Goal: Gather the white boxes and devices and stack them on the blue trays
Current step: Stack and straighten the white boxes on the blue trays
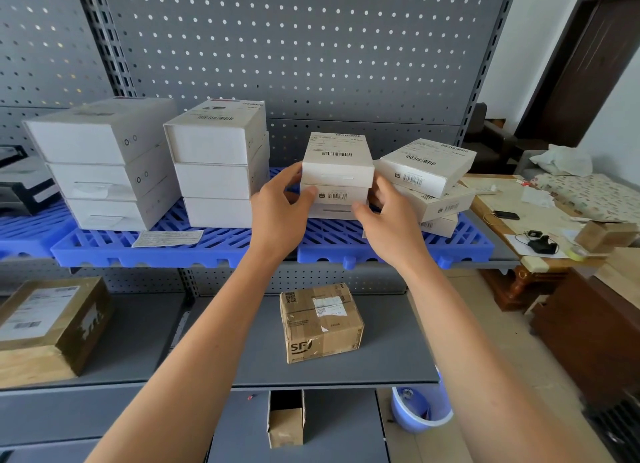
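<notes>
Blue slatted trays (221,244) lie along the upper shelf. On them stand two tall stacks of large white boxes (104,161) (218,161). In the middle is a stack of small white boxes (337,161) with barcode labels. My left hand (280,213) grips this stack on its left side, thumb on the front. My right hand (388,220) grips its right side, fingers behind. Just to the right, a crooked stack of small white boxes (429,168) sits on the right blue tray (460,241), its top box tilted.
A paper slip (168,238) lies on the tray. A brown SF carton (320,322) and a taped carton (52,324) sit on the lower grey shelf. A dark device (24,185) is at far left. A cluttered wooden table (540,220) stands to the right.
</notes>
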